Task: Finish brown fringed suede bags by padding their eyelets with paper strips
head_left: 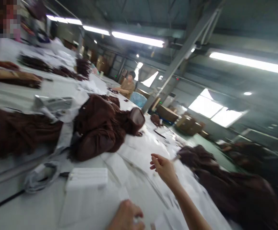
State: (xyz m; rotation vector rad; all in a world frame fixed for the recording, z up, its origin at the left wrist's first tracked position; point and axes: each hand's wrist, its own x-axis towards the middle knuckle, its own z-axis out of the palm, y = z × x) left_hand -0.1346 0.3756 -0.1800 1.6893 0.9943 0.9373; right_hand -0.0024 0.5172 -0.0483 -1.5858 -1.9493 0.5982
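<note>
My right hand (163, 167) hovers above the white table (139, 191), fingers curled in a pinch, with a thin pale sliver sticking out towards a brown garment heap (227, 185) on the right. My left hand (126, 217) rests at the bottom edge with its knuckles up. Its fingers are closed over a small white piece that lies on white sheets. A pile of brown garments (100, 127) sits further along the table, ahead of both hands. The picture is tilted and blurred.
A white flat stack (86, 178) and a grey bundle (41, 175) lie to my left. More brown garments (16, 131) cover the left side. Another person's hands (11, 66) and striped sleeve work at the far left; another person (128, 86) sits at the far end. Cardboard boxes (189, 123) stand beyond.
</note>
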